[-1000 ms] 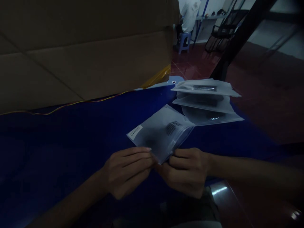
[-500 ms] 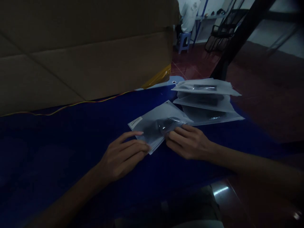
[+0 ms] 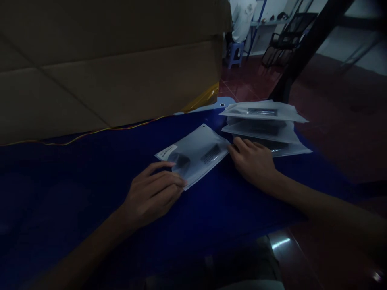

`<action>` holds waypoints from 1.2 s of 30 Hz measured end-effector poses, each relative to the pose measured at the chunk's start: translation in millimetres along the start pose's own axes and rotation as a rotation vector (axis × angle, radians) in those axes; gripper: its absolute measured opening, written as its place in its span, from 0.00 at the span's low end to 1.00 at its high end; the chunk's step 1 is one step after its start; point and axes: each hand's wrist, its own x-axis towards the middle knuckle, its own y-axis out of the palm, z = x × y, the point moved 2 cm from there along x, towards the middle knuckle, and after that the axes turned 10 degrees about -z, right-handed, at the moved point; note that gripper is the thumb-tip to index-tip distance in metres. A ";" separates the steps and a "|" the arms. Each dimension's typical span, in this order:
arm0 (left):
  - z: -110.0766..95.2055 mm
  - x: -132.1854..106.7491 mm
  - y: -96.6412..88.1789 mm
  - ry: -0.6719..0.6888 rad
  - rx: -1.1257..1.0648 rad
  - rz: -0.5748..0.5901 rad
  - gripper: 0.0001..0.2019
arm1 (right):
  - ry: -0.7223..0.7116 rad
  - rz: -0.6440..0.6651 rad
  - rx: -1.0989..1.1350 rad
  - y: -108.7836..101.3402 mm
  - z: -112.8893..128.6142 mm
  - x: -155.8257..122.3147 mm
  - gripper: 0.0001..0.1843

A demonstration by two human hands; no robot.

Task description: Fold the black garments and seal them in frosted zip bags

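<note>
A frosted plastic zip bag (image 3: 198,155) lies slanted on the blue tabletop, with a white label at its left corner. Through the film a dark round shape shows near the left end and a dark printed patch near the right. My left hand (image 3: 155,189) pinches the bag's lower left corner between thumb and fingers, the index finger resting over the film. At the opposite end, my right hand (image 3: 252,161) has its curled fingers closed on the right corner. Just behind my right hand stands a pile of similar frosted bags (image 3: 264,125), partly covered by it.
A large cardboard box (image 3: 127,84) fills the back left, with a thin yellow and red wire (image 3: 117,128) along its base. Beyond the table a person (image 3: 241,22) sits on a blue stool (image 3: 235,54). A black chair (image 3: 287,38) and a dark slanted post (image 3: 305,52) stand at right.
My right hand has slid right and away from me along the bag's front edge to its corner. The bag now lies flatter and a little further left.
</note>
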 end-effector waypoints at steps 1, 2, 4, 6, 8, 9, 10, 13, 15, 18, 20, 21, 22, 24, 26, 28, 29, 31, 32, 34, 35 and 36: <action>0.4 -0.1 0.3 -0.014 -0.009 -0.002 0.08 | 0.010 0.006 0.006 0.1 0.8 -0.3 0.12; 0.6 -0.3 0.8 -0.027 -0.016 -0.002 0.09 | 0.019 0.014 0.014 0.5 1.4 -0.4 0.13; 0.2 -0.9 1.6 -0.037 -0.019 0.011 0.09 | 0.024 0.021 0.039 1.7 1.8 -0.4 0.13; -1.1 -1.5 2.1 -0.023 -0.032 0.029 0.08 | 0.017 -0.004 0.057 3.1 0.8 0.6 0.12; -2.9 -2.6 2.7 0.001 -0.068 0.074 0.08 | -0.020 -0.044 0.059 4.2 -0.5 2.4 0.12; -3.9 -3.3 2.8 0.010 -0.089 0.094 0.07 | -0.049 -0.061 0.060 4.5 -0.9 3.4 0.12; -4.8 -4.2 2.5 0.013 -0.112 0.107 0.06 | -0.080 -0.073 0.069 4.4 -0.9 4.4 0.12; -6.1 -7.4 0.2 -0.017 -0.168 0.120 0.07 | -0.163 -0.090 0.198 1.3 1.1 6.2 0.10; -5.1 -9.4 -0.7 -0.054 -0.177 0.143 0.18 | -0.218 -0.104 0.374 -3.7 4.4 5.9 0.09; 0.1 -11.9 2.1 -0.136 -0.065 0.203 0.30 | -0.300 -0.080 0.660 -11.6 10.8 3.9 0.06; 4.4 -14.3 6.8 -0.194 0.036 0.270 0.38 | -0.329 -0.017 0.795 -14.3 15.0 2.8 0.03; 6.2 -15.8 9.6 -0.215 0.076 0.312 0.41 | -0.334 0.016 0.846 -14.7 16.8 2.5 0.04; 7.5 -17.4 12.2 -0.230 0.106 0.354 0.45 | -0.329 0.040 0.886 -14.4 18.5 2.3 0.07; 9.1 -20.5 16.3 -0.250 0.137 0.411 0.49 | -0.286 0.056 0.928 -12.5 21.2 2.2 0.20; 9.6 -22.8 18.5 -0.261 0.147 0.436 0.50 | -0.234 0.057 0.913 -9.5 24.3 2.1 0.35; 9.7 -24.2 19.6 -0.264 0.153 0.451 0.49 | -0.215 0.074 0.880 -6.5 28.1 1.6 0.43; 9.8 -24.6 19.9 -0.261 0.158 0.455 0.48 | -0.215 0.090 0.867 -5.1 30.1 1.1 0.45; 10.2 -25.2 20.6 -0.255 0.168 0.461 0.48 | -0.205 0.121 0.852 -2.8 33.1 0.1 0.47; 10.5 -25.5 20.9 -0.251 0.170 0.464 0.48 | -0.197 0.134 0.850 -1.9 34.0 -0.4 0.47; 11.1 -25.9 21.7 -0.244 0.171 0.474 0.48 | -0.184 0.149 0.855 -0.8 35.1 -1.1 0.47; 11.3 -26.2 21.9 -0.240 0.172 0.482 0.48 | -0.184 0.153 0.860 -0.5 35.4 -1.3 0.47; 11.5 -26.4 22.2 -0.236 0.172 0.490 0.48 | -0.184 0.155 0.864 -0.4 35.5 -1.4 0.47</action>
